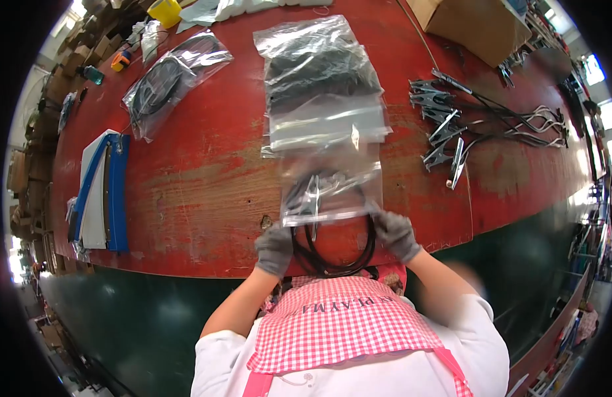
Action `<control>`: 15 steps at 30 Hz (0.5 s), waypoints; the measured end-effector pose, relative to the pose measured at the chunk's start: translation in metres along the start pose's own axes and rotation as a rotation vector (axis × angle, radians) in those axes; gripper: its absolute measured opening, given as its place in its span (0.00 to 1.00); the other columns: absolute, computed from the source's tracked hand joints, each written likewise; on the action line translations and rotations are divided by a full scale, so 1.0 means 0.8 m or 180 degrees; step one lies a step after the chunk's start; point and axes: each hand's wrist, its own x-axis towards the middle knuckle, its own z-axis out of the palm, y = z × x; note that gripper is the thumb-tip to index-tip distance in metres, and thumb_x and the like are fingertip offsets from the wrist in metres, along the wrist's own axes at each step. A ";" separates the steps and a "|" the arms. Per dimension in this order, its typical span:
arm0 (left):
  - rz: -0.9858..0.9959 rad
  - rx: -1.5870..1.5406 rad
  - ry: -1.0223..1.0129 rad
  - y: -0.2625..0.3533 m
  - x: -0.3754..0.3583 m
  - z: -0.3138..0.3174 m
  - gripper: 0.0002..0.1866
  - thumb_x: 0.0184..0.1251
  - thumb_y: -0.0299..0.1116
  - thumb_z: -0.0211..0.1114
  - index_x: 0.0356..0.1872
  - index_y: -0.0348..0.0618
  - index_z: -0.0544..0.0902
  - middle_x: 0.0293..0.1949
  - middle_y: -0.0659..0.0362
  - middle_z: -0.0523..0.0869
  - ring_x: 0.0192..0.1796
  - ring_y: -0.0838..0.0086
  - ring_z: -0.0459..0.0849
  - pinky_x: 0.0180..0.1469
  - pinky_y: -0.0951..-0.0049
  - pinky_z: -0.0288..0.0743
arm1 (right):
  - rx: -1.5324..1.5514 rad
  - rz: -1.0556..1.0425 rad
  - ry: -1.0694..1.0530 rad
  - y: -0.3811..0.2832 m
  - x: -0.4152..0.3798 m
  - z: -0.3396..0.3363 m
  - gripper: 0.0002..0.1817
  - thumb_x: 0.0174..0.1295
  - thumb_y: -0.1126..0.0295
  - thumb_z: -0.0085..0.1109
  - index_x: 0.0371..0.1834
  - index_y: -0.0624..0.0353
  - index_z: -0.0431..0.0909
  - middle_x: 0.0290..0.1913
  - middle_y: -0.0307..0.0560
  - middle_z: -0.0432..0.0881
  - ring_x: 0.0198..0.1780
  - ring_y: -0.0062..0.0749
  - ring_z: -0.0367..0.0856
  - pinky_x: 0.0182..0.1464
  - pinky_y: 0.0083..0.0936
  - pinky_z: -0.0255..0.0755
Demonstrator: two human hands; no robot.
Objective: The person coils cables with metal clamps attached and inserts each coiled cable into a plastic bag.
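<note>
Black cable coil partly inside a clear bag, lower centre.
Left hand and right hand seem to pinch the bag's mouth; blur hides whether cable too.

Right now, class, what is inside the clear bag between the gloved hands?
Part of a coiled black cable shows through the bag; its lower loops are outside. Glare and blur hide finer details inside.

Both hands are gloved in grey and set apart before the torso. Left hand: fingers curled. Right hand: slightly farther forward, fingers bent inward. Left forearm and right forearm bare, converging forward from outspread elbows.
</note>
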 end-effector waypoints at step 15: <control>0.1513 -0.3888 -0.0156 -0.073 -0.030 -0.256 0.10 0.49 0.23 0.61 0.36 0.43 0.81 0.25 0.58 0.83 0.23 0.66 0.81 0.24 0.75 0.73 | 0.3744 0.0090 -0.0923 -0.078 0.051 -0.212 0.17 0.53 0.80 0.51 0.48 0.66 0.75 0.25 0.39 0.79 0.22 0.19 0.75 0.24 0.16 0.70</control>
